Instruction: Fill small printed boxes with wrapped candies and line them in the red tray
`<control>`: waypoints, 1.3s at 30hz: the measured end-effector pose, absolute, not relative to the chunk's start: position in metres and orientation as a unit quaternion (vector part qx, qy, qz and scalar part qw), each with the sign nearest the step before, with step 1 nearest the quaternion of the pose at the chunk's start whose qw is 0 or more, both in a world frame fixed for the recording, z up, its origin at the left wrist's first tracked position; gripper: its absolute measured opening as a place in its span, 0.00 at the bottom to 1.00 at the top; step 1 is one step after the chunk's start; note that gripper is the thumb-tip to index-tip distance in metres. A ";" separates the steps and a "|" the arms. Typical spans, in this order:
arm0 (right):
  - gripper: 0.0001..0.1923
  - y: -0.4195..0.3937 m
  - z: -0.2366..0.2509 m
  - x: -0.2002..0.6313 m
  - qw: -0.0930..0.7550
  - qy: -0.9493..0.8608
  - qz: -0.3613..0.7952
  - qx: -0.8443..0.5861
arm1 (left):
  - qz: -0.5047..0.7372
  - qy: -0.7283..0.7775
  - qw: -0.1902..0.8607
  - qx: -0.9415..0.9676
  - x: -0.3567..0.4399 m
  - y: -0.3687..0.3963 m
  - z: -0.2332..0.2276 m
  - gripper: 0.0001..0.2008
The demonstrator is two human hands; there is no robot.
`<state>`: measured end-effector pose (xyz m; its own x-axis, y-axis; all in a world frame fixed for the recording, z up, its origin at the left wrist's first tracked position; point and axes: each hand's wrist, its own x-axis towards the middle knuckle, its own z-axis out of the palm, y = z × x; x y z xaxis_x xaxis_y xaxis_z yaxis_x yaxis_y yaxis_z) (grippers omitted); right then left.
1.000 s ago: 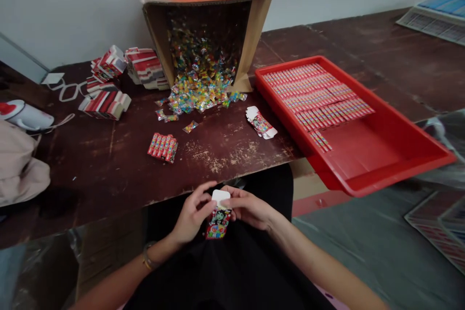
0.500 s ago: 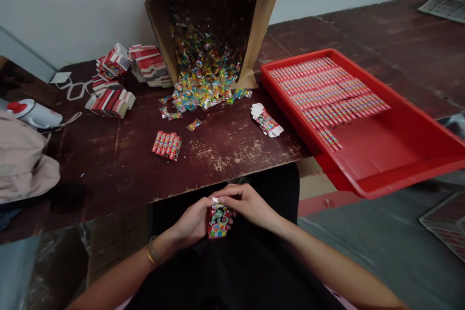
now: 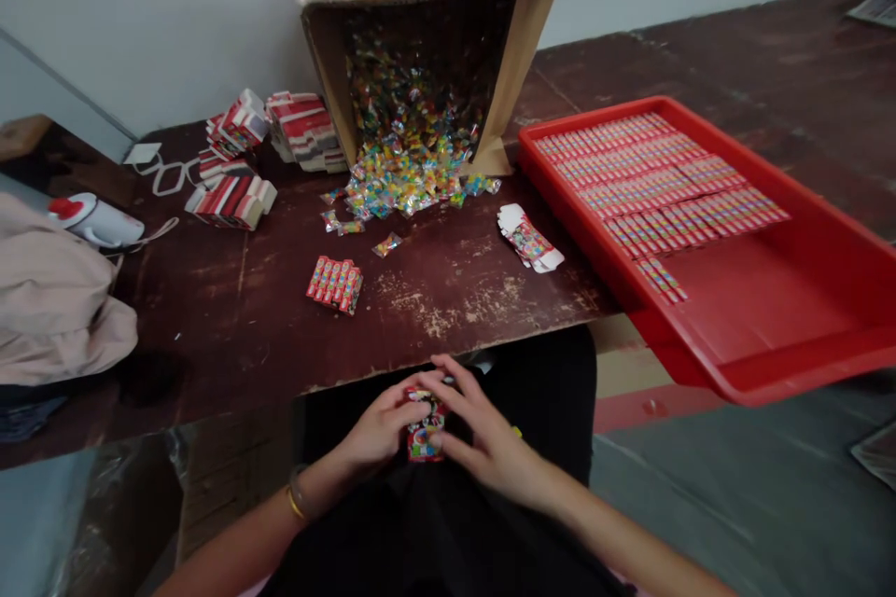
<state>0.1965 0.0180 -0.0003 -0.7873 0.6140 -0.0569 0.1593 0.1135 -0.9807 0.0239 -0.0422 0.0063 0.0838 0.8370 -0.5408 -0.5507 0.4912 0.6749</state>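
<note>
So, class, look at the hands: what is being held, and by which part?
A box: the left hand holds it, thumb on its upper front; the right hand has its thumb at the lower right edge. Its back is hidden.

- The head view looks from above, just short of the near edge of the table.
- It faces forward and down, across the tabletop to the far edge and the wall behind it.
- Nearest the camera are the forearms, entering from the bottom of the frame; the fingers lie a little farther off, before the near edge.
- The view is wide: it takes in the table's far left corner, while the right end runs out of frame.
</note>
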 end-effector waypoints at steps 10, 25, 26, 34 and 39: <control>0.15 0.145 0.005 0.103 0.138 -0.823 0.539 -0.113 | 0.215 0.527 0.744 0.350 -0.062 -0.056 0.025 0.20; 0.14 0.074 -0.063 0.169 0.230 -0.876 0.366 -0.215 | 0.498 0.572 0.603 0.246 -0.044 -0.021 -0.013 0.22; 0.12 0.072 -0.057 0.178 0.257 -0.845 0.393 -0.255 | 0.490 0.570 0.608 0.254 -0.039 -0.015 -0.015 0.21; 0.08 0.093 0.015 0.159 0.368 -0.731 0.461 -0.343 | 0.435 0.572 0.612 0.330 0.010 0.010 -0.011 0.23; 0.05 0.108 0.024 0.145 0.266 -0.860 0.365 -0.237 | 0.429 0.598 0.588 0.336 0.005 -0.006 -0.011 0.21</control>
<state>0.1452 0.1076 0.0238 -0.7460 0.6015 0.2858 0.2131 0.6222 -0.7533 0.0049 -0.0062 -0.0112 -0.0828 0.9062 -0.4148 -0.1030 0.4062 0.9080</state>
